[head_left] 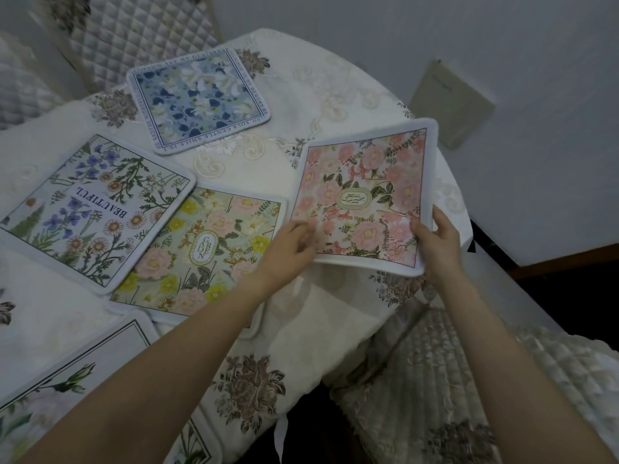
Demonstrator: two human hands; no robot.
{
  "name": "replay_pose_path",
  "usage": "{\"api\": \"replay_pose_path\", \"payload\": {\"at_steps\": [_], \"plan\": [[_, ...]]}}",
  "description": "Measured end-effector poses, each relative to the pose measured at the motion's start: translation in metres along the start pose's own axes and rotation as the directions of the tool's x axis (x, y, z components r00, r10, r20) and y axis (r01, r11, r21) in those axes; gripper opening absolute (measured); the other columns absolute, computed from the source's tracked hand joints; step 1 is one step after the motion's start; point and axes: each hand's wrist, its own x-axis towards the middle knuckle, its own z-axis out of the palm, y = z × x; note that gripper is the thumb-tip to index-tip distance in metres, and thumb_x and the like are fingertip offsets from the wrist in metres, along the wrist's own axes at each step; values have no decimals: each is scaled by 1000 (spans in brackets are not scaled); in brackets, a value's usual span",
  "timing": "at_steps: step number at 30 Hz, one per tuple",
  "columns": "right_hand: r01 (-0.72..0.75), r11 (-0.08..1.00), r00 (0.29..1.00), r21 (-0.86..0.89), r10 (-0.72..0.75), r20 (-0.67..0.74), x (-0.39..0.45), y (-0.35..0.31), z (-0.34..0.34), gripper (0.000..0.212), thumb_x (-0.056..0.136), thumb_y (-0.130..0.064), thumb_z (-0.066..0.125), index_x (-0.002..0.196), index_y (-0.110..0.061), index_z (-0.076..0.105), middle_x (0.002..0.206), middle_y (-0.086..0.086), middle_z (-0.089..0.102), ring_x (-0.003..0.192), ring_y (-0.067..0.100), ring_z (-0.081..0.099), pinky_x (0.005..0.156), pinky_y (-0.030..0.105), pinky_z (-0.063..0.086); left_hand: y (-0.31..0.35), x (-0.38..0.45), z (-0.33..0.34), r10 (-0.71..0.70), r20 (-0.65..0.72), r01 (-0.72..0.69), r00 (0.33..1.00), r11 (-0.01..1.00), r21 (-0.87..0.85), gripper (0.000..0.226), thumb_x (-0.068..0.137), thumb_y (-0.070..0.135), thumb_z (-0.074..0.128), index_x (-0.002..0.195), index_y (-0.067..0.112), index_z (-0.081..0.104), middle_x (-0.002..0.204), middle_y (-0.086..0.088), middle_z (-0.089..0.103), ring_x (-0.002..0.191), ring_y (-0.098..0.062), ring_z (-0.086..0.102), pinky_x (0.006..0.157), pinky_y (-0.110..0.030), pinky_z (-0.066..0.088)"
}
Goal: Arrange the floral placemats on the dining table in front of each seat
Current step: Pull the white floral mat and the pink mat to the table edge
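Observation:
A pink floral placemat (361, 192) is lifted off the right side of the dining table (301, 105), tilted toward me. My left hand (289, 249) grips its near-left edge and my right hand (435, 244) grips its near-right corner. Flat on the cream tablecloth lie a blue floral placemat (197, 98) at the far side, a placemat marked BEAUTIFUL (90, 209) at the left, and a green and yellow floral placemat (201, 259) partly under it. A white placemat with a bud (67, 373) lies at the near left, partly behind my left arm.
Quilted chair backs stand at the far left (134, 31) and a cushioned seat (452, 390) sits at the near right by the table edge. A grey-green flat object (452, 102) leans at the wall beyond the table. The tablecloth hangs over the near edge.

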Motion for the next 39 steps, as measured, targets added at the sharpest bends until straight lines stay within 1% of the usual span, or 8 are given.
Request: {"api": "replay_pose_path", "payload": {"at_steps": [5, 12, 17, 20, 22, 30, 36, 39], "plan": [[27, 998, 1000, 63, -27, -4, 1, -19, -29, 39, 91, -6, 55, 125, -23, 58, 104, 2, 70, 86, 18, 70, 77, 37, 60, 13, 16, -10, -331, -41, 310, 943, 914, -260, 66, 91, 33, 51, 146, 11, 23, 153, -9, 27, 140, -25, 26, 111, -37, 25], [34, 998, 998, 53, -37, 50, 1, -25, -36, 39, 93, -5, 52, 129, -18, 54, 111, 8, 67, 92, 23, 68, 78, 37, 60, 17, 17, -12, -499, 121, 441, 858, 596, -670, 32, 89, 16, 59, 119, 6, 55, 105, -11, 62, 91, -26, 61, 71, -35, 52], [143, 965, 978, -218, -104, 184, 19, -19, -25, 33, 93, -7, 52, 121, -24, 56, 105, -5, 66, 81, 4, 69, 67, 20, 57, 8, -1, -5, -519, 64, 460, 852, 687, -562, 26, 83, 2, 63, 108, 4, 57, 101, -15, 63, 90, -29, 61, 76, -36, 53], [211, 886, 956, -413, -98, 277, 39, -12, -22, 36, 92, -5, 52, 127, -14, 53, 117, 4, 62, 99, 19, 64, 78, 20, 55, 7, -18, 7, -555, 178, 559, 813, 655, -509, 40, 75, -3, 68, 113, 1, 60, 98, -12, 66, 88, -27, 63, 73, -32, 54], [266, 815, 939, -515, -98, 331, 52, -4, -18, 36, 90, -4, 54, 124, -13, 54, 113, 7, 62, 95, 22, 60, 65, 6, 47, 8, -31, 18, -576, 268, 631, 772, 649, -425, 37, 72, -1, 72, 108, 3, 62, 90, -6, 64, 84, -25, 61, 67, -30, 53], [300, 600, 934, -742, -25, 358, 96, 21, 8, 36, 89, -4, 55, 124, -10, 48, 113, 24, 58, 79, 26, 50, 64, 30, 35, 5, -54, 51, -590, 427, 729, 685, 547, -413, 40, 72, 14, 79, 107, 11, 60, 98, -7, 68, 89, -26, 67, 63, -32, 59], [267, 547, 939, -793, 35, 341, 107, 29, 15, 40, 91, -4, 52, 129, -8, 42, 121, 27, 53, 92, 33, 54, 69, 35, 38, -18, -40, 27, -730, 14, 575, 684, 527, -626, 18, 85, 14, 65, 74, 3, 57, 74, -15, 65, 57, -22, 65, 51, -26, 58], [254, 516, 950, -818, 25, 311, 106, 27, 16, 45, 91, -9, 55, 133, -8, 41, 125, 27, 51, 100, 40, 57, 75, 40, 46, -20, -38, 27, -720, -9, 581, 694, 567, -584, 20, 86, 7, 64, 68, 2, 57, 65, -16, 61, 42, -15, 62, 46, -24, 56]]}}
